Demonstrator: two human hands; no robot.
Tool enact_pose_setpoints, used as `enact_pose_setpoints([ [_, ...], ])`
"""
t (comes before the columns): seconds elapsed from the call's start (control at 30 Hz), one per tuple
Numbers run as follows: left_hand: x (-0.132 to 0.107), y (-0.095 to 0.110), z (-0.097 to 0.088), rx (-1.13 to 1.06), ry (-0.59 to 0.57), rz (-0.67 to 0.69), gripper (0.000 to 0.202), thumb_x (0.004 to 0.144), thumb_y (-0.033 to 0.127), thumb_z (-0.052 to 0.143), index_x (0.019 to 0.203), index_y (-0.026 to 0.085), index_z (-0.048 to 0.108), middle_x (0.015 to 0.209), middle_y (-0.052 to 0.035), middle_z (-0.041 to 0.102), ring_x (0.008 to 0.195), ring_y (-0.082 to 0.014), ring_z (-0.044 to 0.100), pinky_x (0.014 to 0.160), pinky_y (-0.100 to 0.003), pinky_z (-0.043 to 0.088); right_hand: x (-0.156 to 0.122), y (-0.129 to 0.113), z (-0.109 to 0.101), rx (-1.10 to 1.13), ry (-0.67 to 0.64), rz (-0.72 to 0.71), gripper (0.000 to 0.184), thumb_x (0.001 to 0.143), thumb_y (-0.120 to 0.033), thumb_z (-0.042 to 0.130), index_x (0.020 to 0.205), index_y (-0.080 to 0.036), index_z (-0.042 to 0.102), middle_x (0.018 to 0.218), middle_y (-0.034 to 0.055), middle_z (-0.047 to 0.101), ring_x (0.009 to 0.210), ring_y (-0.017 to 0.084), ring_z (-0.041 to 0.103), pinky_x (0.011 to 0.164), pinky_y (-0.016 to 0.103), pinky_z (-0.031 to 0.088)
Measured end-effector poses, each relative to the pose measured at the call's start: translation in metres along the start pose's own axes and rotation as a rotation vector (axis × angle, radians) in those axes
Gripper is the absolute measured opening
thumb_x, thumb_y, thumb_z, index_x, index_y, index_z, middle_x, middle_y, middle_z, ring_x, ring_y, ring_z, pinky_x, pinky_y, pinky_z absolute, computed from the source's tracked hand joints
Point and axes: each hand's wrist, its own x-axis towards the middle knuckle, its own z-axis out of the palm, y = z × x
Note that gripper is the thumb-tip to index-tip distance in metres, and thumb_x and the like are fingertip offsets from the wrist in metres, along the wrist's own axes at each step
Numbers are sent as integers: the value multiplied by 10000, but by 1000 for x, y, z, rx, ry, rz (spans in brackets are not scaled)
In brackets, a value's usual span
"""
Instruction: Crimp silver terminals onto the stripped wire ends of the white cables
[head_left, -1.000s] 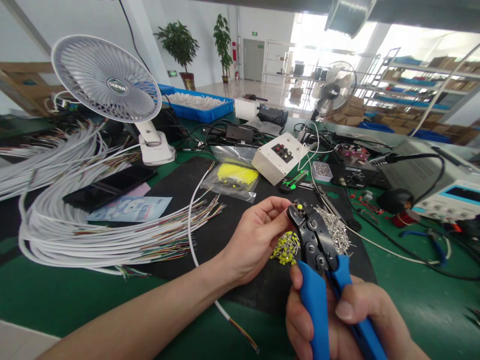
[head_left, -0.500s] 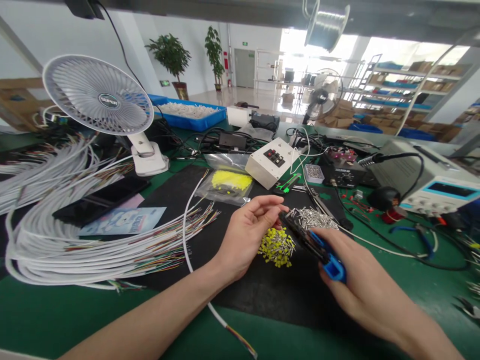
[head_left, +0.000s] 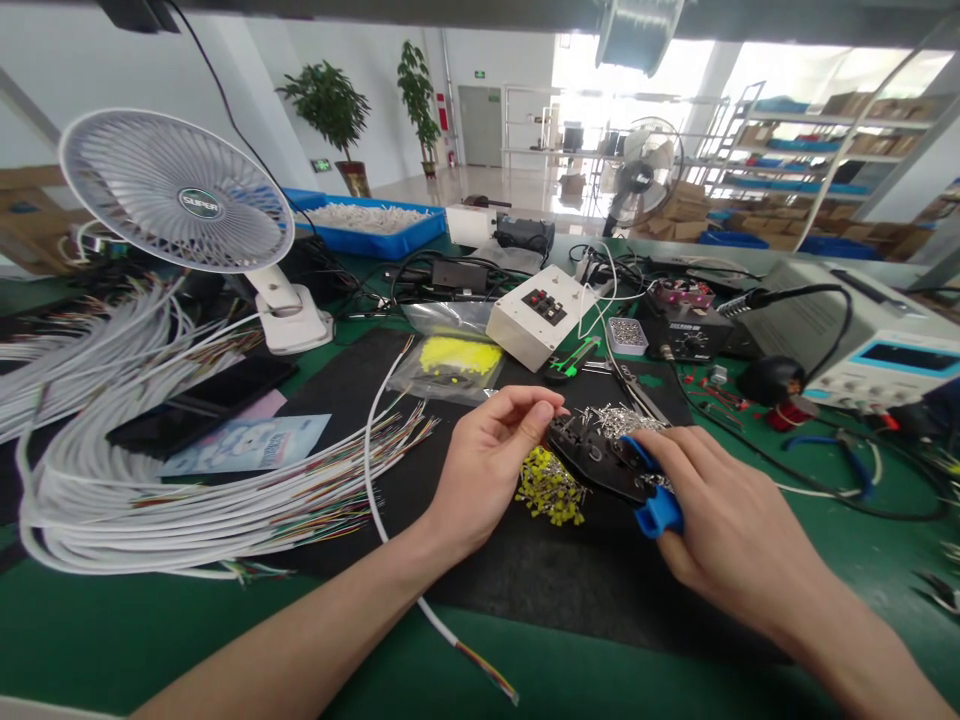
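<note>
My right hand (head_left: 724,510) is wrapped round the blue handles of black-headed crimping pliers (head_left: 596,455). Their jaws point left, close to the fingertips of my left hand (head_left: 491,455). The thumb and forefinger of that hand are pinched together; whatever lies between them is too small or hidden to name. Under the pliers sits a heap of yellow-sleeved metal terminals (head_left: 551,490), partly covered by my left hand and the tool. Behind the pliers is a pile of bare silver terminals (head_left: 615,420). A single white cable (head_left: 373,480) runs under my left forearm, coloured wires showing at its ends.
Bundled white cables (head_left: 187,520) fill the left side, with a dark phone (head_left: 202,405) on them. A white fan (head_left: 176,195), a bag of yellow sleeves (head_left: 457,360), a switch box (head_left: 536,315) and a bench instrument (head_left: 862,340) stand around the black mat (head_left: 570,600).
The pliers have turned so that their flat side faces me, and their handles stand wider apart. My right hand has shifted slightly; my left hand keeps its pinch near the jaws.
</note>
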Motion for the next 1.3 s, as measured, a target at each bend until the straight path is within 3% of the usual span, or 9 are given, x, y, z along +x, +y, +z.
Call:
enact_pose_setpoints([
  [0.13, 7, 11, -8, 214, -90, 94, 177, 963, 337, 647, 1012, 200, 747, 1006, -53, 736, 946, -174, 645, 862, -261, 469, -1, 3, 0, -8, -37, 6, 621, 765, -148, 554, 1382, -111, 489, 1232, 166, 609, 1097, 332, 589, 902, 471, 566],
  [0.27, 20, 24, -22, 462, -308, 163, 168, 957, 312, 643, 979, 209, 774, 995, -56, 742, 935, -194, 658, 852, -282, 470, -1, 8, 0, -37, -94, -11, 629, 764, -159, 580, 1386, -116, 494, 1233, 177, 611, 1102, 352, 580, 909, 495, 550],
  [0.47, 30, 22, -32, 701, -495, 276, 137, 957, 248, 619, 973, 221, 752, 1014, -59, 722, 949, -203, 654, 870, -312, 470, 1, 12, 5, -72, -126, -59, 598, 783, -162, 586, 1373, -111, 501, 1223, 193, 609, 1086, 360, 570, 904, 497, 524],
  [0.73, 28, 22, -31, 824, -561, 365, 161, 980, 196, 549, 988, 206, 710, 1035, -74, 688, 954, -203, 632, 880, -319, 460, 1, 14, 7, -84, -136, -63, 603, 767, -171, 599, 1361, -111, 512, 1224, 195, 599, 1087, 371, 561, 905, 505, 512],
  [1.3, 25, 23, -31, 797, -545, 348, 152, 971, 198, 573, 945, 209, 723, 1015, -70, 699, 924, -201, 644, 852, -314, 463, 0, 14, 10, -77, -133, -56, 605, 782, -200, 604, 1373, -118, 504, 1234, 189, 583, 1093, 371, 546, 903, 514, 507],
])
